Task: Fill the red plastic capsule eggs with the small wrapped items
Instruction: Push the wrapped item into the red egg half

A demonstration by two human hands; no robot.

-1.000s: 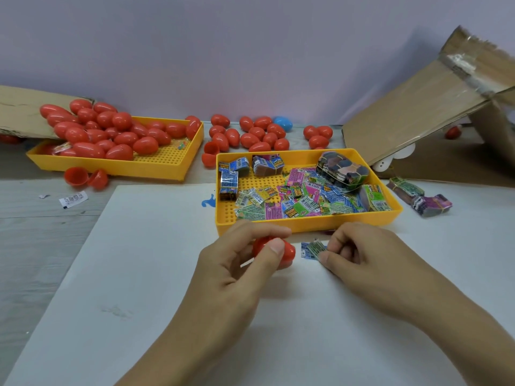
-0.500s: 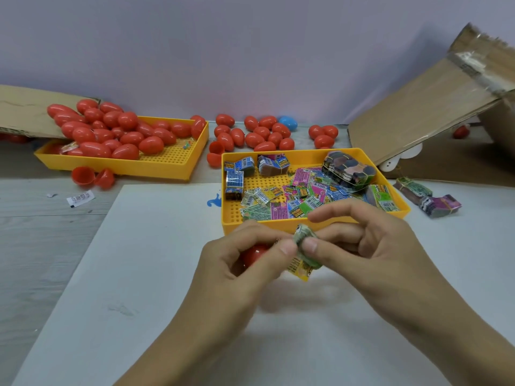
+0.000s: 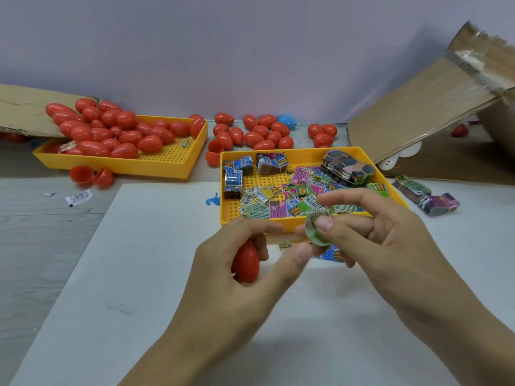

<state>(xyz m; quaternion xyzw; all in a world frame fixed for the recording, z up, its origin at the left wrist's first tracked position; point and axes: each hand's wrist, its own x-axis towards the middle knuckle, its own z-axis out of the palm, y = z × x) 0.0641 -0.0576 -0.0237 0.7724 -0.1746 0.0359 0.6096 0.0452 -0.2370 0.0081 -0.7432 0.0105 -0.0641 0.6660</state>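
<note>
A: Left hand (image 3: 237, 263) is curled round a red capsule egg (image 3: 245, 263), tucked in the palm just above the white sheet (image 3: 139, 274).

B: And the right hand (image 3: 370, 235)?

A: Thumb and forefinger clamped on a rolled green wrapped item (image 3: 316, 228), right beside the left thumb. Another wrapper (image 3: 330, 253) shows just beneath, blurred.

B: Supplies?

A: Loose packets fill the near yellow tray (image 3: 278, 156) behind the hands; closed red eggs (image 3: 117, 132) pile in the far tray (image 3: 178, 162) on the left.
</note>
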